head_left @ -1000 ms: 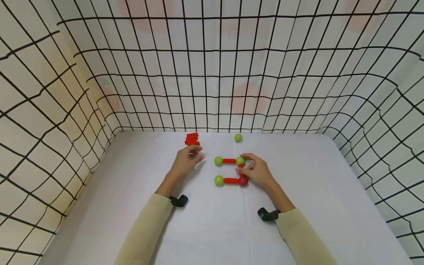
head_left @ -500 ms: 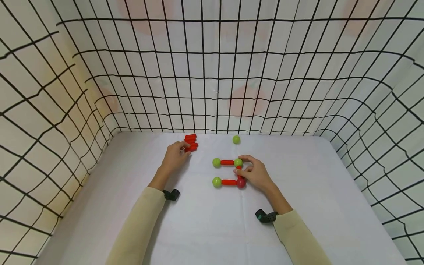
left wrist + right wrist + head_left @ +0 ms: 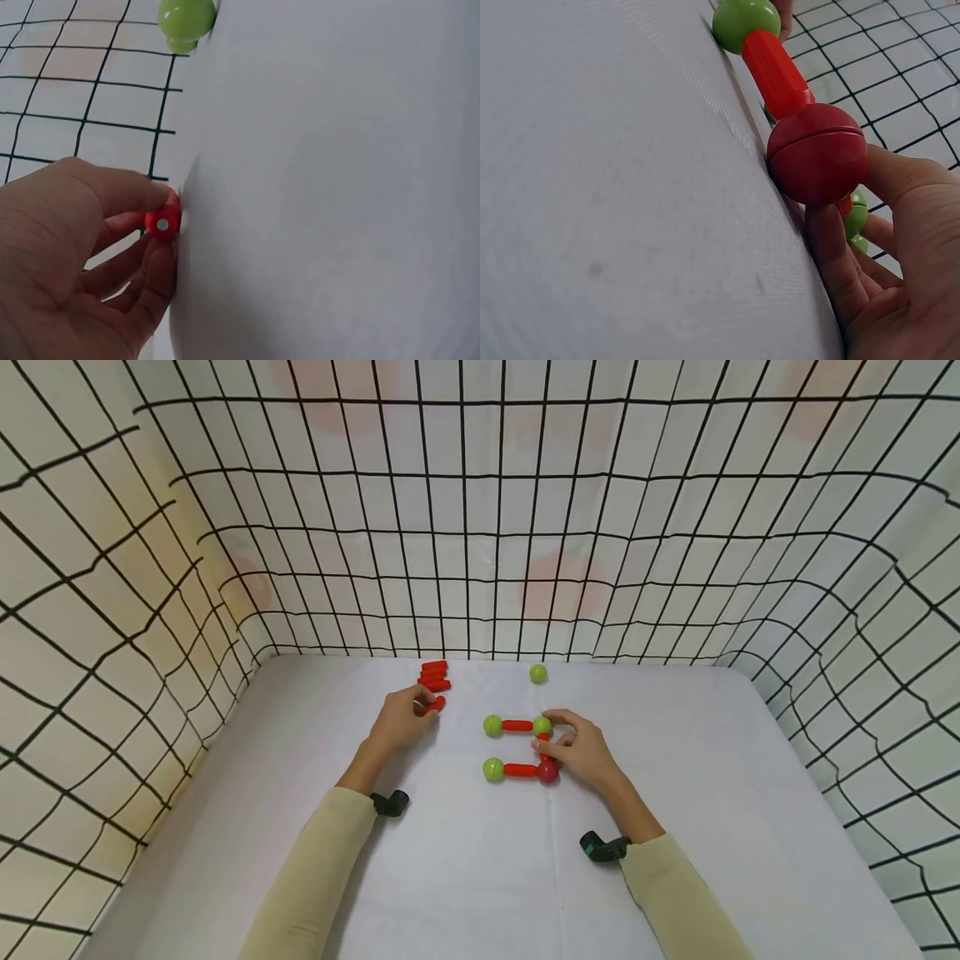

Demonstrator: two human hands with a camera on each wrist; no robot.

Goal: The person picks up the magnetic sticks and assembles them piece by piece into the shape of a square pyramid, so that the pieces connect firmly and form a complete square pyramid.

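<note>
Bimanual handling of rods and balls on white cloth [image 3: 480,885]. L hand [image 3: 401,720]: nearly closed, fingertips pinching 1 red rod [image 3: 438,703] just nearer the person than the rod pile [image 3: 434,674]; the rod is seen end-on in the L wrist view, w/ a silver spot on its end face. A fingertip pinch prob. suits so slim a part & leaves its ends free. R hand [image 3: 588,752]: part-closed, thumb across the side rod [image 3: 543,737], forefinger at the corner ball [image 3: 542,726], presumably to steady the three-sided frame. Frame lies flat: upper rod [image 3: 517,725] & lower rod [image 3: 521,770] run approx. parallel, each ending in a green ball at the L; red ball [image 3: 548,772] forms the near R corner. Spare ball [image 3: 538,673] sits apart, beyond the frame; prob. parked there, like the pile, to keep the work area free.

Counts: balls, 5 (4 green, 1 dark red); frame rods, 3; rods in L hand, 1; pile, at least 3, exact no. unclear (overlap).
</note>
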